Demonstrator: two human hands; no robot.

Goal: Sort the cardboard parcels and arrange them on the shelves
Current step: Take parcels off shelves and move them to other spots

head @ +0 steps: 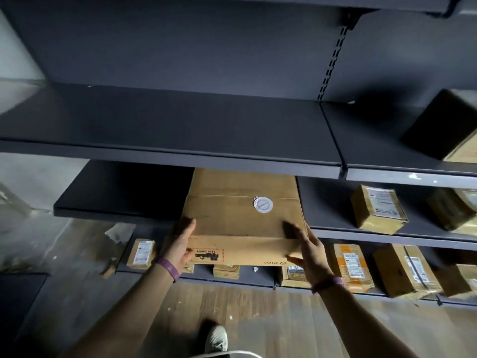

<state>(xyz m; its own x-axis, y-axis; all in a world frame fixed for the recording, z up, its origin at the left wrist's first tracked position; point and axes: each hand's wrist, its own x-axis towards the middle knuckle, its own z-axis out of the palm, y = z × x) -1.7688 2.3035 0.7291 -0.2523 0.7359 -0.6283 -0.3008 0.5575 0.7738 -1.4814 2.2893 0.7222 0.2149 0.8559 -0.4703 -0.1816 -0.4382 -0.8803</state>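
I press left hand (180, 244) and right hand (311, 250), fingers straight, against 2 sides of the large carton (242, 215), likely stiff, bulky, light.

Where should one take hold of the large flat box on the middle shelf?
Grip the large box by its left and right sides near the front corners, coming from the front: it is wide, its front overhangs the middle shelf, and the upper shelf covers its rear.
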